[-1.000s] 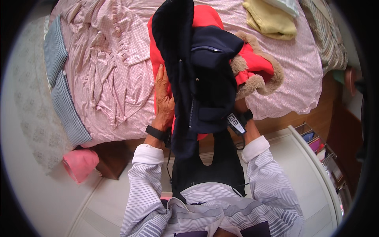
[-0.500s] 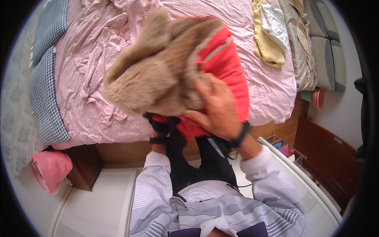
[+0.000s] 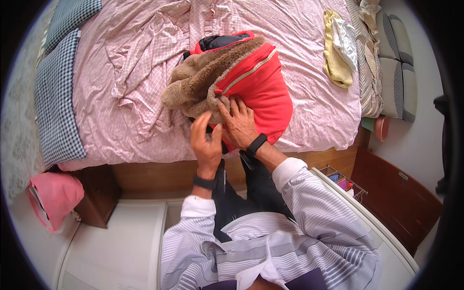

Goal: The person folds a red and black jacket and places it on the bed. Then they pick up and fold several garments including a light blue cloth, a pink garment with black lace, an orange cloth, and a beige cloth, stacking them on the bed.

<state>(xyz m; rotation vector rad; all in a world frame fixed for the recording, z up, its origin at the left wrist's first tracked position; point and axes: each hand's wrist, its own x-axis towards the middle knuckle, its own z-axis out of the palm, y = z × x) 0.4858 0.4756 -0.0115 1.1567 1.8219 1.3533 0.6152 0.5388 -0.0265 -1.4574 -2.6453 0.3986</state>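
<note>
Our right grip [image 3: 240, 124] lies flat, fingers slightly apart, on the red coat [image 3: 270, 101] by the edge of its brown fur lining [image 3: 200, 75], seemingly clamping nothing. Our left grip [image 3: 207, 145] hangs just beside it, fingers and thumb apart; whether it touches the fur we cannot tell. The coat rests on the bed [image 3: 314, 121], beneath and ahead of both. We judge it partly folded: its body is gathered into a bundle, but the fur bulges loose and dark cloth [image 3: 217, 42] shows beyond. Well right, the yellow garment [image 3: 333, 63] and white cloth [image 3: 344, 38] look folded already; left of our grips, the pink checked cloth [image 3: 145, 67] lies rumpled.
</note>
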